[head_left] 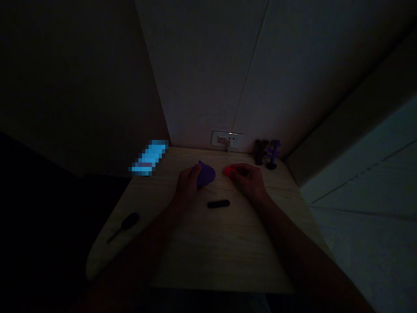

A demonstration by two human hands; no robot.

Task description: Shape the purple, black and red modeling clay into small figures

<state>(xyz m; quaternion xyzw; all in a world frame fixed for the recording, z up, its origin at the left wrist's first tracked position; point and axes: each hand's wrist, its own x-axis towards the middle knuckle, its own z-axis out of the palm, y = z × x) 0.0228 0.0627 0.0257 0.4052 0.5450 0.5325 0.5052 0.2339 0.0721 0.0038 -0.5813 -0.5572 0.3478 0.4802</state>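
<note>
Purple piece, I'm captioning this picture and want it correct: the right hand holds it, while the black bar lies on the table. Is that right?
Not quite: the left hand, not the right, holds the purple piece, as the head view shows. The black bar does lie on the table.

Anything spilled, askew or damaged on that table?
No spill shows on the table. The oddest thing is the bright blue patch by its far-left corner, pixelated beyond recognition. It's very dim, so fine damage to the purple piece in the left hand or red piece in the right hand can't be ruled out.
</note>
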